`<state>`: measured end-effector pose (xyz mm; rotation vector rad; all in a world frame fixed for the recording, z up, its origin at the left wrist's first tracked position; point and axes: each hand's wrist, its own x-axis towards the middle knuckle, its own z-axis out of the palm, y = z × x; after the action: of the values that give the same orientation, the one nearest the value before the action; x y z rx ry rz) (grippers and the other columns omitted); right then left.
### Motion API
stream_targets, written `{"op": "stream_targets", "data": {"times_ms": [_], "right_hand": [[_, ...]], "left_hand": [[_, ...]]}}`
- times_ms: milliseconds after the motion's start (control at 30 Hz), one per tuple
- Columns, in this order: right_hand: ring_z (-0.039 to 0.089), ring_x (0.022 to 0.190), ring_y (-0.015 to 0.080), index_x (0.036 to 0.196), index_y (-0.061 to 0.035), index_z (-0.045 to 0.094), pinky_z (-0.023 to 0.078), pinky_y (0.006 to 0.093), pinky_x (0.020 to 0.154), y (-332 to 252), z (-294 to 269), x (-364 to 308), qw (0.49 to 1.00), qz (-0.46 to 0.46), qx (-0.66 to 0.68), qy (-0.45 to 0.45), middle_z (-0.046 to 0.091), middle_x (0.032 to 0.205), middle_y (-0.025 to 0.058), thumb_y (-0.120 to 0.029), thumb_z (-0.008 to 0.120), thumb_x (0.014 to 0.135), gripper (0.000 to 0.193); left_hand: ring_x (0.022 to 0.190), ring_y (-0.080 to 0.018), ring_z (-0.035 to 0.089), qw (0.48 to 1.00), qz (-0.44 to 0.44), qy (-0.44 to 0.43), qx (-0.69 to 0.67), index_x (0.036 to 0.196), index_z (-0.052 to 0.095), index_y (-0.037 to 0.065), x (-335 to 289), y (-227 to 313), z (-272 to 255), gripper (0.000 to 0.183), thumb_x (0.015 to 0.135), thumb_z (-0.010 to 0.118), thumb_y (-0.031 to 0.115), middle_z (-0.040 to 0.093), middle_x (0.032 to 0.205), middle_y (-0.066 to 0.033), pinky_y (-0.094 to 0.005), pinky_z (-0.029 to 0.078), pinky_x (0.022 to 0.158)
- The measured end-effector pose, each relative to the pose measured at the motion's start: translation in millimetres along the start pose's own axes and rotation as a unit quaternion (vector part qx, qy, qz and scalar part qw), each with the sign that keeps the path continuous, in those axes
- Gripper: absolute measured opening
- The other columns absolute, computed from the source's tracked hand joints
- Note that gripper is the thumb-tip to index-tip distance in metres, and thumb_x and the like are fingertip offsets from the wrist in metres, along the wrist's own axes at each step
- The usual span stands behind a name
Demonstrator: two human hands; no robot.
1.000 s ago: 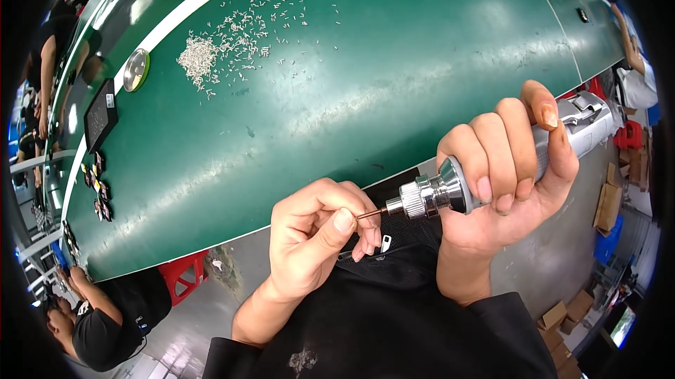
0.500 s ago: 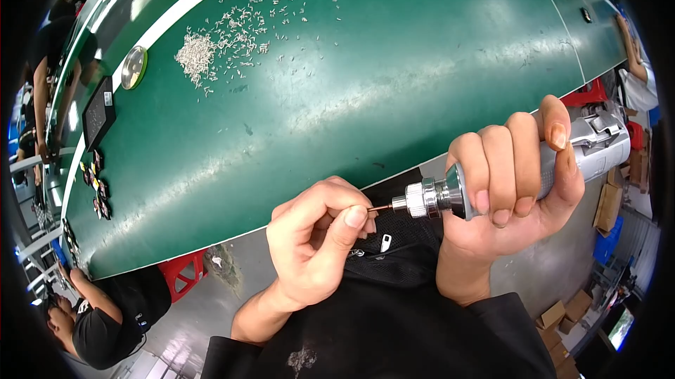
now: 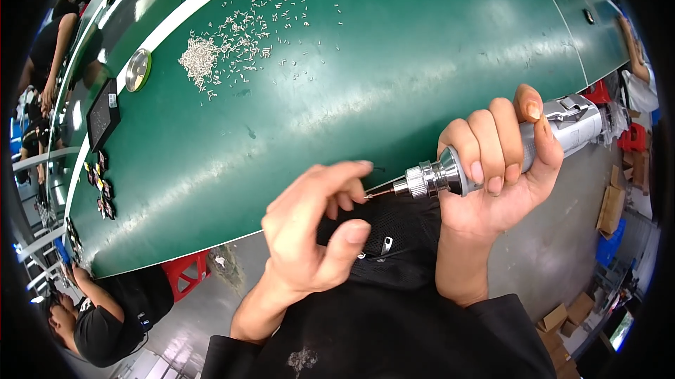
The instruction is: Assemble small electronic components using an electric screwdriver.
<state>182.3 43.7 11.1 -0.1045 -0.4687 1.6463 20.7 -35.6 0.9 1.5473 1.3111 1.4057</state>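
A silver electric screwdriver point(image 3: 578, 124) lies across my right hand point(image 3: 492, 161), with the fingers wrapped round its body. Its thin bit point(image 3: 382, 191) points left over the table's near edge. A tiny light speck shows at the bit's tip, too small to make out. Just left of that tip is my left hand point(image 3: 306, 231), thumb and fingers apart, with nothing seen in it. Farther off on the green table point(image 3: 394, 84), a heap of small silver screws point(image 3: 200, 58) thins out into loose ones toward the right.
Left of the screws stand a round dish with a yellow-green rim point(image 3: 138, 69) and a black tray point(image 3: 103, 117). Several small dark parts point(image 3: 104, 193) lie nearer. A person point(image 3: 105, 316) sits at lower left by a red stool point(image 3: 188, 273). Cardboard boxes point(image 3: 610, 203) are at right.
My left thumb and fingers have parted and come off the bit. The screwdriver and my right hand have shifted slightly up and to the left.
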Motion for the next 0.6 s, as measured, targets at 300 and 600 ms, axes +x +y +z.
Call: {"op": "stream_targets", "data": {"times_ms": [300, 600], "right_hand": [[0.037, 0.041, 0.0096, 0.090, -0.0068, 0.046, 0.038, 0.0280, 0.049, 9.9, -23.5, 3.2, 0.995, 0.023, 0.006, 0.101, 0.036, 0.051, -0.0019, -0.016, 0.045, 0.092, 0.009], [0.038, 0.041, 0.0123, 0.090, -0.0076, 0.046, 0.040, 0.0297, 0.049, 5.2, -29.4, 2.8, 0.994, 0.078, 0.045, 0.061, 0.037, 0.051, 0.0005, -0.015, 0.046, 0.090, 0.008]], "left_hand": [[0.066, -0.0102, 0.052, 0.978, -0.027, 0.021, 0.205, 0.107, 0.057, -0.006, 81.0, -5.5, -73.3, 0.026, 0.096, 0.045, 0.015, 0.060, 0.076, -0.0072, -0.0226, 0.041, 0.061], [0.066, -0.0216, 0.056, 0.890, -0.013, 0.012, 0.456, 0.104, 0.057, -0.003, 281.4, -106.6, -87.7, 0.032, 0.082, 0.062, 0.019, 0.057, 0.071, -0.0087, -0.0351, 0.045, 0.065]]}}
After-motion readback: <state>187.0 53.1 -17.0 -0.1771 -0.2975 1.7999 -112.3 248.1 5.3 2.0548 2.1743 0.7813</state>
